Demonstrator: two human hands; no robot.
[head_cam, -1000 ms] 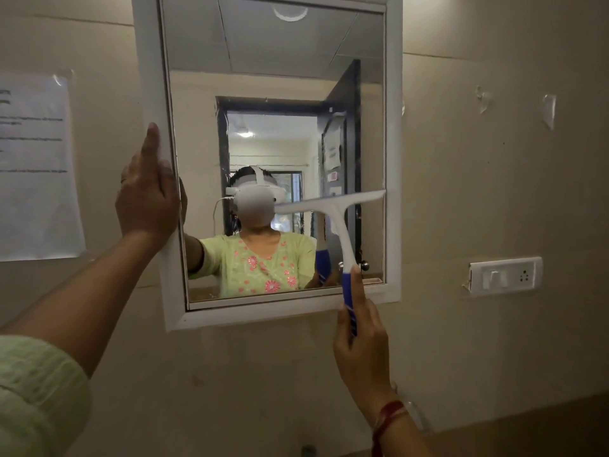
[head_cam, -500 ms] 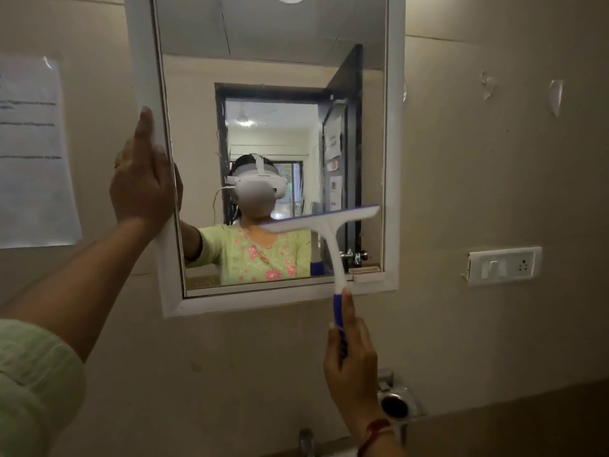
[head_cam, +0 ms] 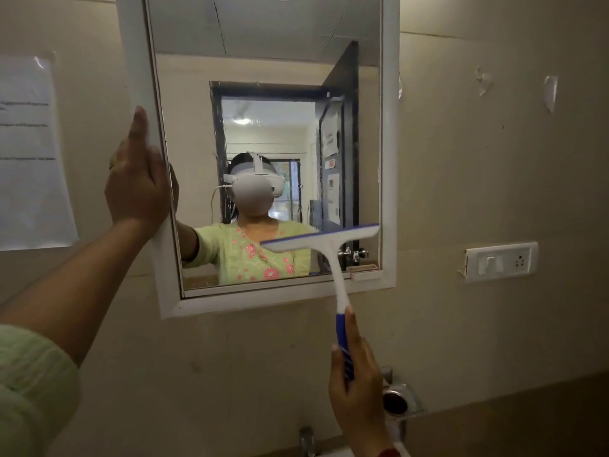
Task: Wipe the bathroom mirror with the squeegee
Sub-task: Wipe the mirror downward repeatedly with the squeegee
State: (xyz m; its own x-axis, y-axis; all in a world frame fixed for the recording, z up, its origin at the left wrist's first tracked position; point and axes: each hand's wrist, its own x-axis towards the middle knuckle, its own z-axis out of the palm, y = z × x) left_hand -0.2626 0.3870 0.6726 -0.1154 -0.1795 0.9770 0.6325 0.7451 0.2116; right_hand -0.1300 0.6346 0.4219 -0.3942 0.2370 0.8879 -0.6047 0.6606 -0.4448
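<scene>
A white-framed mirror (head_cam: pixel 389 159) hangs on the beige wall. My left hand (head_cam: pixel 138 183) grips its left frame edge, thumb up along the frame. My right hand (head_cam: pixel 359 387) is closed around the blue handle of a white squeegee (head_cam: pixel 329 245). The squeegee's blade lies tilted across the lower right part of the glass, its right end higher and close to the right frame. Faint wet streaks show on the glass above the blade. The mirror reflects a person in a green top and an open dark door.
A paper sheet (head_cam: pixel 29 153) is taped to the wall at the left. A white switch and socket plate (head_cam: pixel 501 261) sits right of the mirror. Below are a metal holder (head_cam: pixel 400 399) and a tap (head_cam: pixel 306 440).
The squeegee has slid down the right side of the glass, from mid-height toward the bottom. My right hand dropped with it. My left hand stayed on the frame.
</scene>
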